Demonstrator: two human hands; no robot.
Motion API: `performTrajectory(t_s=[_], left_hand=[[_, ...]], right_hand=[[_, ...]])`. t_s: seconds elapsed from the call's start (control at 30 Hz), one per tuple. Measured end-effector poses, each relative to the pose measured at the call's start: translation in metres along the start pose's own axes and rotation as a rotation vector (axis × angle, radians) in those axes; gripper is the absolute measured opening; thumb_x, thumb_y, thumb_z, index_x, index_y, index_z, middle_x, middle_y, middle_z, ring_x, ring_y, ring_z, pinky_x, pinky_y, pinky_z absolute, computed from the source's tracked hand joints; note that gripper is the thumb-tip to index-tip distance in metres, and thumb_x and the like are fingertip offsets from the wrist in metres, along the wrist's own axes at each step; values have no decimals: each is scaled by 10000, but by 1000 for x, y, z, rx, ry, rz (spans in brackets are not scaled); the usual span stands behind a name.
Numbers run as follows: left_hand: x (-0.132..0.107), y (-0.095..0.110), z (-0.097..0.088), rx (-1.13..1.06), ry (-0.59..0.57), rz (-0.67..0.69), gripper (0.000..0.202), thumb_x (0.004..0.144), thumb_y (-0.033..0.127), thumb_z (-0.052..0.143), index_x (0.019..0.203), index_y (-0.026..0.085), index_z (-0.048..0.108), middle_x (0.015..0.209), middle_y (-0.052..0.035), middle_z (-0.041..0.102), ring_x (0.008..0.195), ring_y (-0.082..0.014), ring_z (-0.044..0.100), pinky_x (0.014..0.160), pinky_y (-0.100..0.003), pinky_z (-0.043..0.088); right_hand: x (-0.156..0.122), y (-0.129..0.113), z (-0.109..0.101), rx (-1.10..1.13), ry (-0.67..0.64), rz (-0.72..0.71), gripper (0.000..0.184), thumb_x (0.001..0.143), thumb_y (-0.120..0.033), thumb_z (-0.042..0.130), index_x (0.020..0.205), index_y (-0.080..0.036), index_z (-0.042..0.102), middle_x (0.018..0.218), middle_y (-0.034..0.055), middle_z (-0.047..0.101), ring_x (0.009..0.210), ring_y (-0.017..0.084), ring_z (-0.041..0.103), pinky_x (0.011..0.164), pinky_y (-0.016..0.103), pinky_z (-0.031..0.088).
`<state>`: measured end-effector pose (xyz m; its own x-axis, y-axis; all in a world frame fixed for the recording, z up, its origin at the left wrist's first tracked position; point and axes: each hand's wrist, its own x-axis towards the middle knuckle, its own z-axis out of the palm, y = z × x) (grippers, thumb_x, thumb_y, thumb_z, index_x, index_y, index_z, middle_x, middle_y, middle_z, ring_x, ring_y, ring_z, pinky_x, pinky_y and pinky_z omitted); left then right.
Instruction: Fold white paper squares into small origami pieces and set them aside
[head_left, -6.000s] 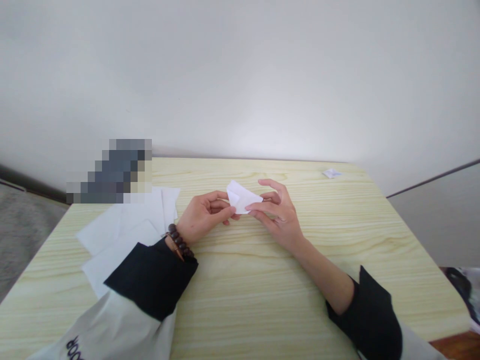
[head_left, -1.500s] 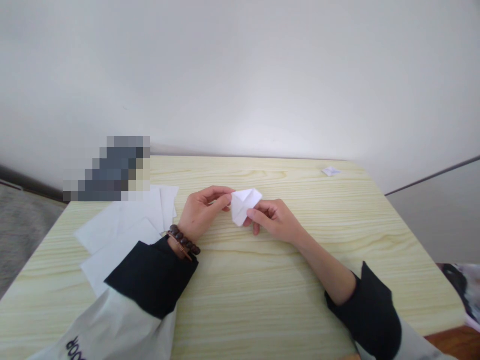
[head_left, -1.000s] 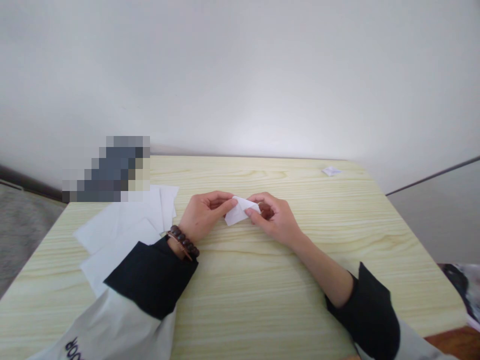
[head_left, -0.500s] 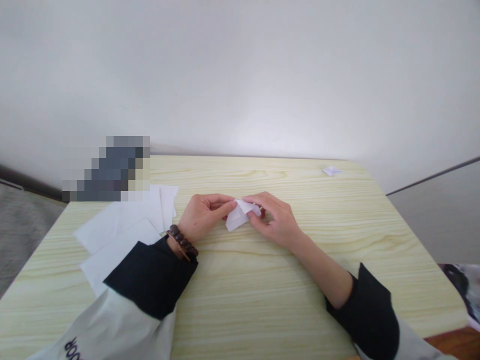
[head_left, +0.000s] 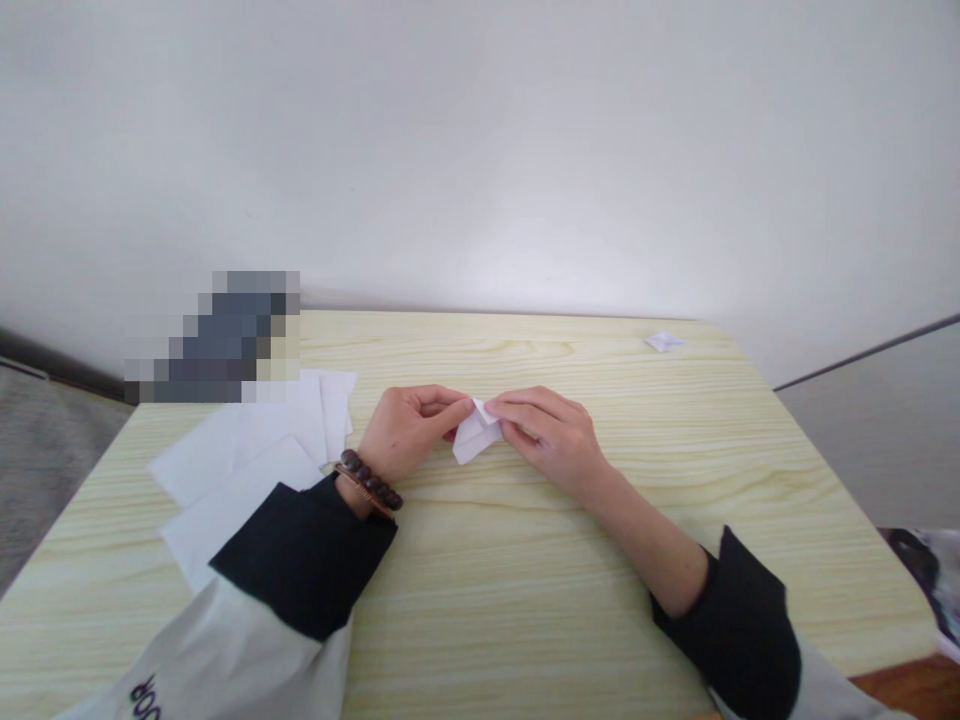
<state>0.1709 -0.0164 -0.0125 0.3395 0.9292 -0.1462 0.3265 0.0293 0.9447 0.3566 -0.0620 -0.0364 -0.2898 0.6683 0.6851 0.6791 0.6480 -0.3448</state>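
A small folded piece of white paper (head_left: 474,438) is held between both hands over the middle of the table. My left hand (head_left: 409,430), with a dark beaded bracelet at its wrist, pinches the paper's upper left edge between thumb and fingers. On the other side, my right hand (head_left: 551,440) has its fingertips and thumb closed over the paper's right part and a raised flap. The right end of the paper is hidden under those fingers.
White paper sheets (head_left: 255,450) lie overlapping on the left of the wood-grain table (head_left: 487,620). Behind them is a blurred-out dark object (head_left: 225,335). A small folded white paper piece (head_left: 664,342) rests at the back right. A pale wall (head_left: 480,160) borders the far edge.
My right fingers have closed down over the paper's right side, pressing the flap that stood out further before. My left hand has barely moved.
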Motion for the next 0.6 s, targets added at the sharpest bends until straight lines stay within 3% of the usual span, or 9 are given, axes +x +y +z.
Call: performTrajectory(t_s=[0.3,0.6], left_hand=[[4,-8,-6,-154,-82,20,265,708,377,708,859,162,743,763,-30,736,629,-125,636,627,-212,526],[0,-3,1,-80,49,14,275,697,374,709,821,130,737,681,-34,725,583,-136,633,575,-220,535]], right_hand=[[-2,1,-3,61,-15,-124,267,872,-97,539,1093,-202,644,1090,58,698,988,136,654,845,270,556],[-2,1,-1,25,34,-102,250,861,-100,562,1053,-222,665,1038,35,715,914,131,664,802,272,564]])
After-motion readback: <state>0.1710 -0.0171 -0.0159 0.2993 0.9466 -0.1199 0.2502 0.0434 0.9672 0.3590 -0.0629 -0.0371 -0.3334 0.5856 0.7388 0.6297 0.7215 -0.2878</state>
